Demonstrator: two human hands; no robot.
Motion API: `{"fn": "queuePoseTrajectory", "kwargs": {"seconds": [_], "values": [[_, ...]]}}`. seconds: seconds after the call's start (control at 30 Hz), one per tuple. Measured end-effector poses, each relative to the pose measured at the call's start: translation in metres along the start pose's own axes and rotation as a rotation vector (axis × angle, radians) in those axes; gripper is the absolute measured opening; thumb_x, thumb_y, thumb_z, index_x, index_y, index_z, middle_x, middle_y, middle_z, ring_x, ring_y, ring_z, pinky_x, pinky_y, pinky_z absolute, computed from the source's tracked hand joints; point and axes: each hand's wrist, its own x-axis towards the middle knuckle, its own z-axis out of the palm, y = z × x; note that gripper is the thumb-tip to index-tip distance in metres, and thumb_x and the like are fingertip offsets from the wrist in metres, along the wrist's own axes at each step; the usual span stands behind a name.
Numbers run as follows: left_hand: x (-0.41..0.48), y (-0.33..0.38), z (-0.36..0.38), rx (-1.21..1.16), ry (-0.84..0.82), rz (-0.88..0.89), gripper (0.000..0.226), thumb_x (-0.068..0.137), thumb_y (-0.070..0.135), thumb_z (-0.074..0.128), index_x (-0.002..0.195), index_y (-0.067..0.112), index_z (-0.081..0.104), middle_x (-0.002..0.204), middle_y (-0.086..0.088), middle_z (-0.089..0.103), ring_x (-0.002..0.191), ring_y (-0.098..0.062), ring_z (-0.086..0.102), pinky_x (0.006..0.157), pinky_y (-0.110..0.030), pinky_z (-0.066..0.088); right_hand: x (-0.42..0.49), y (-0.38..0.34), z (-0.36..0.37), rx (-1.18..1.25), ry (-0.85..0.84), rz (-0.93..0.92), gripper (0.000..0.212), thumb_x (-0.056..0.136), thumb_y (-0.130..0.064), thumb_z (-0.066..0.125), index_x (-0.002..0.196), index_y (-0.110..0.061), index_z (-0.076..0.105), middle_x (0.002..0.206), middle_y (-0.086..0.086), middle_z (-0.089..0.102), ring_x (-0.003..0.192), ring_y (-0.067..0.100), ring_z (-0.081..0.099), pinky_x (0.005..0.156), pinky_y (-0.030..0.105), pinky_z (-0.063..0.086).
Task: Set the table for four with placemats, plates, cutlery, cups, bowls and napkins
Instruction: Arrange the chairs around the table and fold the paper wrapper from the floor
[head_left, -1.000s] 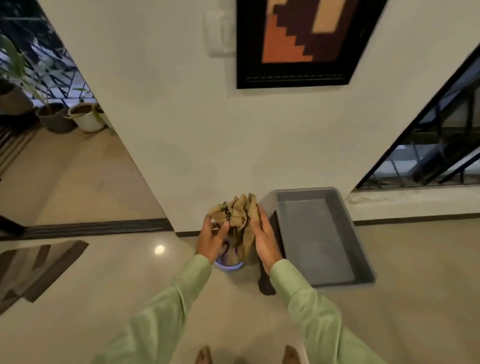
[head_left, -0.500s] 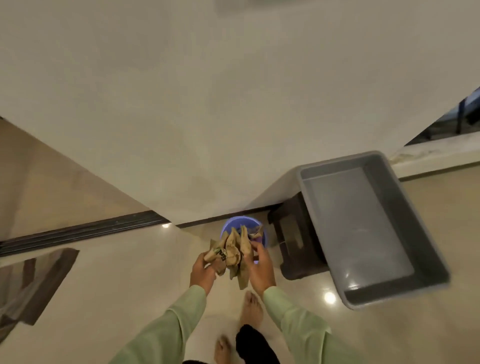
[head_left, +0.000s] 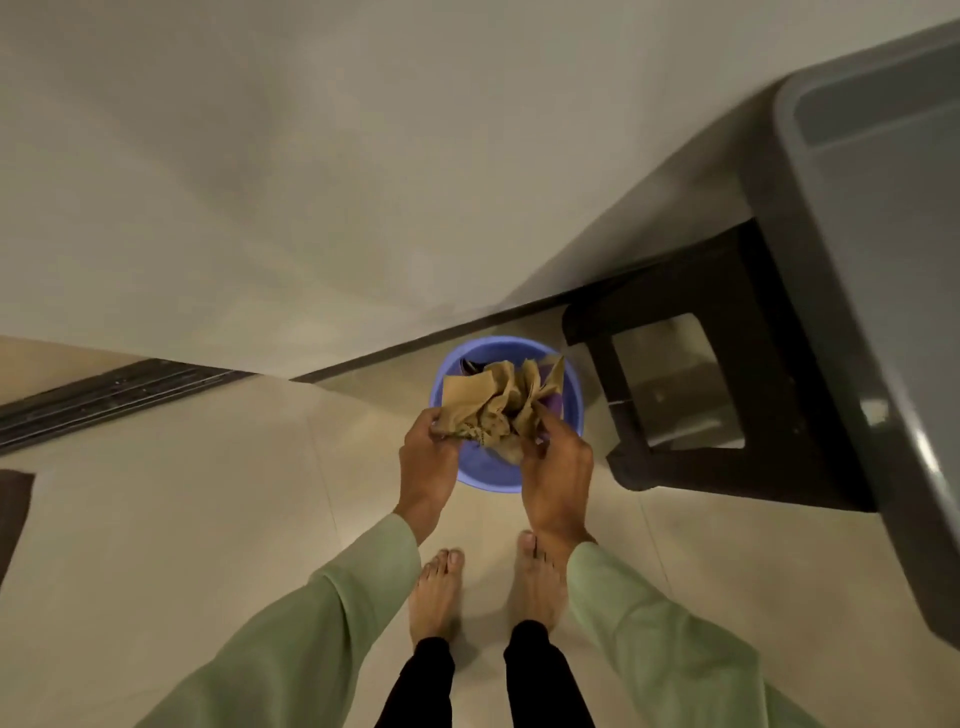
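A crumpled wad of brown paper napkins (head_left: 493, 402) is held between both hands directly over a small blue-purple bin (head_left: 488, 470) that stands on the floor by the wall. My left hand (head_left: 428, 462) grips the wad's left side. On the right side my right hand (head_left: 556, 467) curls its fingers round the paper. Something dark lies inside the bin near its far rim. No table, plates, cutlery or cups are in view.
A grey plastic tub (head_left: 883, 291) rests on a dark stool (head_left: 727, 395) just right of the bin. The white wall (head_left: 363, 182) rises straight ahead. My bare feet (head_left: 485, 587) stand on the beige tiled floor. A dark floor track (head_left: 109, 397) runs at the left.
The view has tilted from the wall and picture down to the floor. Both hands lowered the crumpled napkins toward the bin, which now lies right under them.
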Motion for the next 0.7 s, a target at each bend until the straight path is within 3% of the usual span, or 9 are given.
{"fn": "queuePoseTrajectory", "kwargs": {"seconds": [0.1,0.2,0.27,0.3,0.37,0.43,0.53,0.7], "values": [[0.027,-0.02,0.01,0.097,-0.076,-0.018,0.02,0.089,0.001,0.055,0.1,0.016,0.063,0.093,-0.009,0.068,0.083,-0.03,0.059,0.065,-0.031,0.043,0.005,0.009,0.012,-0.074,0.059,-0.056,0.027,0.091,-0.011,0.066,0.117,-0.019,0.066,0.108,-0.003,0.067,0.094,0.007,0.061,0.086,0.017,0.051],[0.038,-0.029,0.007,0.291,-0.153,0.05,0.023,0.085,-0.007,0.048,0.099,0.004,0.061,0.092,-0.016,0.065,0.078,-0.03,0.053,0.059,-0.028,0.036,0.009,0.02,0.016,-0.252,0.057,-0.045,0.033,0.084,0.001,0.066,0.113,-0.015,0.067,0.121,0.009,0.06,0.098,0.023,0.063,0.086,0.032,0.056],[0.042,-0.033,0.0,0.441,-0.176,0.152,0.03,0.078,-0.009,0.05,0.104,0.002,0.058,0.103,-0.017,0.058,0.089,-0.034,0.052,0.063,-0.028,0.036,0.009,0.029,0.021,-0.422,-0.018,-0.008,0.036,0.077,0.004,0.067,0.109,-0.013,0.067,0.126,0.012,0.055,0.097,0.031,0.063,0.08,0.04,0.057],[0.042,-0.034,-0.003,0.527,-0.179,0.206,0.043,0.074,-0.008,0.056,0.116,0.003,0.054,0.115,-0.017,0.052,0.099,-0.035,0.05,0.072,-0.028,0.037,0.008,0.034,0.022,-0.484,-0.056,0.004,0.036,0.077,0.003,0.068,0.109,-0.013,0.067,0.127,0.013,0.054,0.097,0.033,0.063,0.079,0.041,0.057],[0.033,-0.036,-0.01,0.67,-0.165,0.301,0.091,0.066,-0.002,0.069,0.146,0.014,0.028,0.14,-0.012,0.032,0.119,-0.031,0.036,0.088,-0.032,0.039,0.003,0.038,0.026,-0.542,-0.087,0.023,0.036,0.079,0.0,0.07,0.113,-0.012,0.066,0.131,0.014,0.051,0.099,0.034,0.063,0.082,0.042,0.057],[0.018,-0.039,-0.016,0.777,-0.127,0.466,0.117,0.058,0.003,0.076,0.153,0.02,0.01,0.15,-0.007,0.018,0.13,-0.026,0.024,0.101,-0.034,0.034,-0.001,0.036,0.029,-0.561,-0.079,0.033,0.036,0.079,-0.002,0.071,0.114,-0.01,0.066,0.132,0.015,0.051,0.099,0.035,0.064,0.084,0.042,0.057],[0.007,-0.052,-0.017,0.863,-0.155,0.687,0.103,0.058,0.009,0.079,0.145,0.021,0.025,0.147,-0.006,0.026,0.13,-0.027,0.031,0.105,-0.036,0.035,-0.006,0.031,0.032,-0.571,-0.053,0.043,0.045,0.08,-0.008,0.075,0.123,-0.01,0.06,0.128,0.016,0.056,0.101,0.034,0.065,0.086,0.04,0.056],[0.021,-0.077,-0.008,0.948,-0.272,0.711,0.082,0.065,0.007,0.072,0.14,0.011,0.04,0.138,-0.007,0.044,0.122,-0.028,0.046,0.101,-0.038,0.043,-0.024,0.039,0.046,-0.531,-0.017,-0.096,0.088,0.064,-0.006,0.087,0.138,-0.011,0.039,0.117,0.017,0.065,0.095,0.029,0.071,0.072,0.035,0.06]]}}
